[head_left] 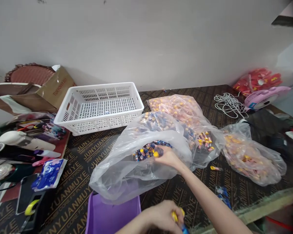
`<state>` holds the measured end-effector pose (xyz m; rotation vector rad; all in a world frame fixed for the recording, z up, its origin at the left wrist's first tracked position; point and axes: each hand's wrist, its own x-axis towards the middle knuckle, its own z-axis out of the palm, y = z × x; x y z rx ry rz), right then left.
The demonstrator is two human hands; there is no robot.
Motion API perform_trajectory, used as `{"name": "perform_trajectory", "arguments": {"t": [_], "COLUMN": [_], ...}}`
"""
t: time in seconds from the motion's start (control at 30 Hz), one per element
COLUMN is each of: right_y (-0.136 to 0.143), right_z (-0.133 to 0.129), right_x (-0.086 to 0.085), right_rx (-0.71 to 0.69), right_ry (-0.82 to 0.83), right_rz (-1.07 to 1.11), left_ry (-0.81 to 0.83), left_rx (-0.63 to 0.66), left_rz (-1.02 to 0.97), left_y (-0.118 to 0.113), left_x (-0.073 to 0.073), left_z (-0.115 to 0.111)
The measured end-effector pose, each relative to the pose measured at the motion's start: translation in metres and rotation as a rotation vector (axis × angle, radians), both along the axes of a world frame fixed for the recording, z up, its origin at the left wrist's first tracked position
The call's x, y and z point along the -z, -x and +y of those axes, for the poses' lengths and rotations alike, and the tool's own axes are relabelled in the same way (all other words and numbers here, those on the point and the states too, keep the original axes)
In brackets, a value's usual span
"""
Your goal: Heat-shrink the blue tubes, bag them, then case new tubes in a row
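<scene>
My right hand (pixel 168 158) reaches into the mouth of a clear plastic bag (pixel 127 170), its fingers closed on a small dark tube with a yellow end (pixel 158 152). Around it in the bag lie many small blue tubes with yellow ends (pixel 143 153). My left hand (pixel 164 215), slightly blurred, is closed around a few small yellow-and-blue tubes (pixel 177 216) near the front edge. Left of that hand stands a purple bin (pixel 112 214), partly under the bag's plastic.
A white plastic basket (pixel 107 122) stands behind on the left. Further bags of orange-toned pieces (pixel 177 104) lie to the right, including a separate bag (pixel 254 162). A pink fan (pixel 262 99), white cable (pixel 229 104), cardboard box (pixel 56 87) and blue packet (pixel 48 174) line the sides.
</scene>
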<state>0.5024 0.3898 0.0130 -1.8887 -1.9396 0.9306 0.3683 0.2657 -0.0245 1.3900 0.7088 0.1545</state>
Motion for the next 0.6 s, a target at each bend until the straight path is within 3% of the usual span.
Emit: {"name": "perform_trajectory", "arguments": {"t": [0.03,0.13,0.2,0.27,0.37,0.43,0.5,0.6], "right_y": [0.006,0.003,-0.014,-0.034,-0.051,-0.046,-0.03,0.001], "right_z": [0.018,0.046,0.037,0.01,-0.046,-0.078,-0.096,-0.092], "right_x": [0.005,0.015,0.011,0.004,0.002,0.016,0.041,0.08], "right_rx": [0.001,-0.018,-0.043,-0.065,0.039,0.209,0.24,0.189], "right_ry": [-0.013,-0.013,-0.026,-0.078,-0.197,-0.216,-0.131,-0.082], "right_rz": [-0.054,-0.087,-0.075,-0.035,0.102,0.123,0.093,-0.034], "left_ry": [-0.008,-0.298,-0.378,-0.402,-0.487,-0.629,-0.882,-1.305], "left_rx": [0.026,-0.25,-0.346,-0.41,-0.418,-0.364,-0.337,-0.623], "left_rz": [0.004,0.227,0.43,0.515,0.412,0.298,0.167,0.212], "left_y": [0.002,0.012,0.019,0.025,0.035,0.046,0.062,0.094], "left_x": [-0.015,-0.046,-0.051,-0.053,-0.066,-0.083,-0.097,-0.098], "left_z": [0.014,0.079,0.119,0.141,0.127,0.097,0.068,0.049]}}
